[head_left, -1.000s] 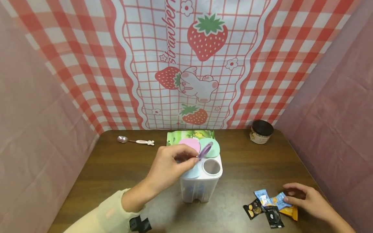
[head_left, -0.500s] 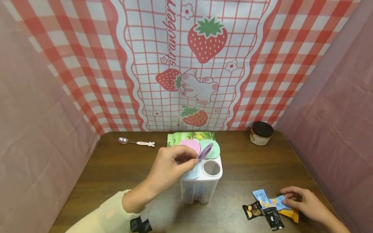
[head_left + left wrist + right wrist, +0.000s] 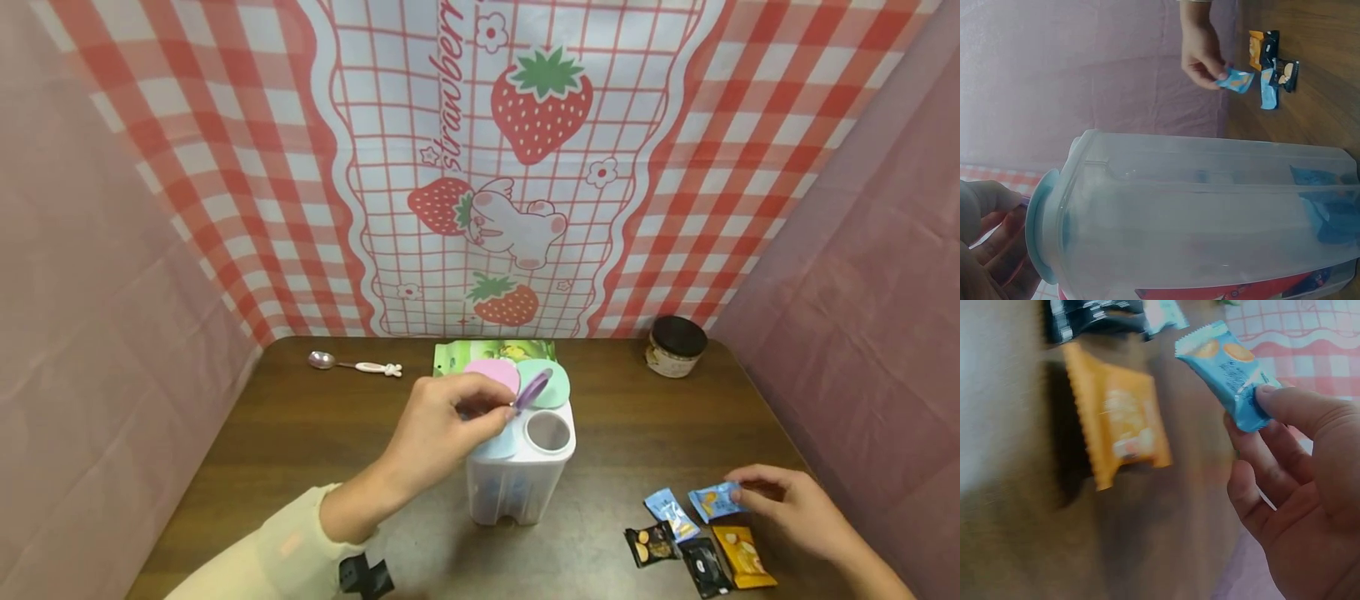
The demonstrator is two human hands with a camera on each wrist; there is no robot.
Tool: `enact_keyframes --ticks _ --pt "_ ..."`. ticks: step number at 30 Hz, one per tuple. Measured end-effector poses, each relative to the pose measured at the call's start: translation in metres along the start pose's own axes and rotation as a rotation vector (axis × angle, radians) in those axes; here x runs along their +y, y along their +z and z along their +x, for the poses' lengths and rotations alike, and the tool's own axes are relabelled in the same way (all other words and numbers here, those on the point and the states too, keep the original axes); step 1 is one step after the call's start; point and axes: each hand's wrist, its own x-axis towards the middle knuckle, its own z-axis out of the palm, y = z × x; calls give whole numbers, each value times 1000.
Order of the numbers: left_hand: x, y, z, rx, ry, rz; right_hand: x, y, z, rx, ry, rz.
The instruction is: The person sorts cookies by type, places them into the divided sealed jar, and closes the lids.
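The brown table (image 3: 615, 425) spreads beneath both grips, and on it, just below the left grip, stands the clear container (image 3: 517, 500) with its white top. Behind the container, beyond the left grip, shows part of a green bag (image 3: 452, 358). The left hand (image 3: 438, 427) pinches the purple lid (image 3: 533, 389) by its edge and holds it tilted up, so the round opening (image 3: 548, 432) just right of that grip is uncovered. The pink lid (image 3: 492, 373), mint lid (image 3: 545, 385) and light-blue lid (image 3: 498, 444) around the same grip lie flat over their places. Low inside the container, well below the left grip, blue wrapping (image 3: 1329, 209) shows through the wall; whose compartment it lies in I cannot tell. The right hand (image 3: 798, 508) holds a blue packet (image 3: 1229, 375) between thumb and fingers, seemingly lifted off the table, and well apart from the opening. I judge the work to be partway: one lid raised and one packet in hand are done, while four packets are left on the table near the right grip: the yellow packet (image 3: 744, 557) closest, then the plain black packet (image 3: 705, 568), the other blue packet (image 3: 672, 515) and the patterned black packet (image 3: 651, 543) farthest leftward.
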Motion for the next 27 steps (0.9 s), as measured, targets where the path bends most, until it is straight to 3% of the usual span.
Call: enact_keyframes --ticks 6,13,19,27 --pt "-1 0 2 -5 6 19 -25 -13 16 62 -120 -29" --pt "-1 0 2 -4 3 31 -72 -26 42 93 -246 -55" --pt "-1 0 1 2 -8 22 -122 -24 63 132 -387 -72" --pt "0 0 0 4 -4 19 -190 -15 79 133 -624 33"
